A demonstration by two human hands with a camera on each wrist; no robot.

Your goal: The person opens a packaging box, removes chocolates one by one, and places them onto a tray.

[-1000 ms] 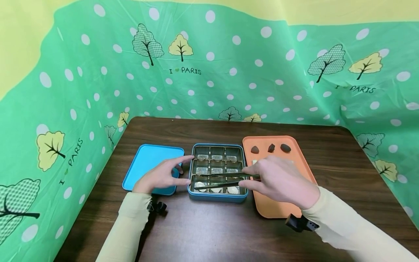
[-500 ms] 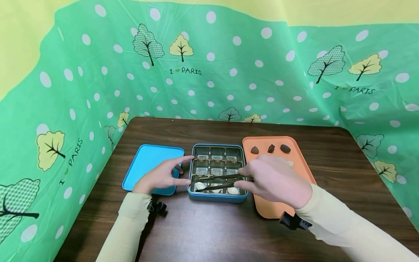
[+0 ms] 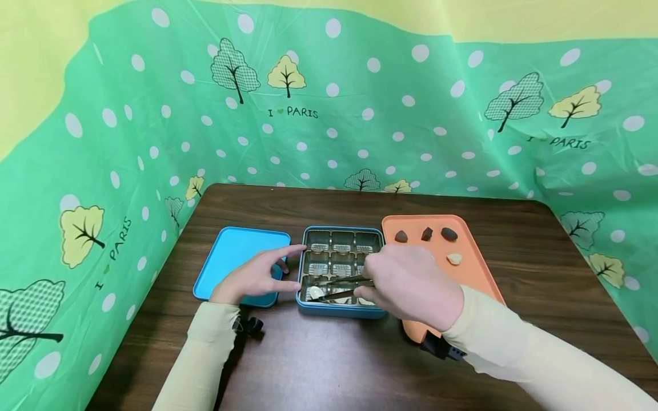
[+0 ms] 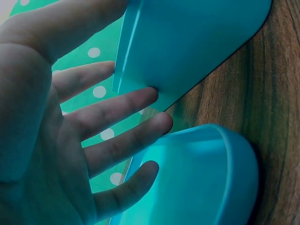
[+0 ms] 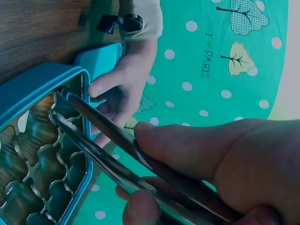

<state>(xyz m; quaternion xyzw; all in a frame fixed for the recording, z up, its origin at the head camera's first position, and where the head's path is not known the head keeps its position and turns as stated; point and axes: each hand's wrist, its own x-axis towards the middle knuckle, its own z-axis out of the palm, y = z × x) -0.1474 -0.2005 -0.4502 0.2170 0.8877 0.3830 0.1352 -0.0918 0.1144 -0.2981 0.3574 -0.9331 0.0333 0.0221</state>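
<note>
My right hand (image 3: pixel 413 281) grips metal tongs (image 5: pixel 110 161) above the front row of a blue tin (image 3: pixel 339 311) fitted with a divided tray. In the head view their tips reach into the front-left compartment, close to a pale, flat piece (image 3: pixel 315 292). The tips stand a little apart in the right wrist view. Other pale pieces lie in the front row, partly hidden by the tongs and the hand. My left hand (image 3: pixel 252 277) has its thumb and forefinger stretched out to the tin's left side. Its other fingers are spread over the lid in the left wrist view.
A blue lid (image 3: pixel 236 257) lies left of the tin. On the right, an orange tray (image 3: pixel 478 274) bears several dark stones (image 3: pixel 449 233) and a pale piece (image 3: pixel 454 259). The wooden table (image 3: pixel 319 365) ends at a green polka-dot cloth (image 3: pixel 329 131).
My right hand has moved left over the tin with the tongs, uncovering the pale piece on the orange tray. The left hand has stayed in place.
</note>
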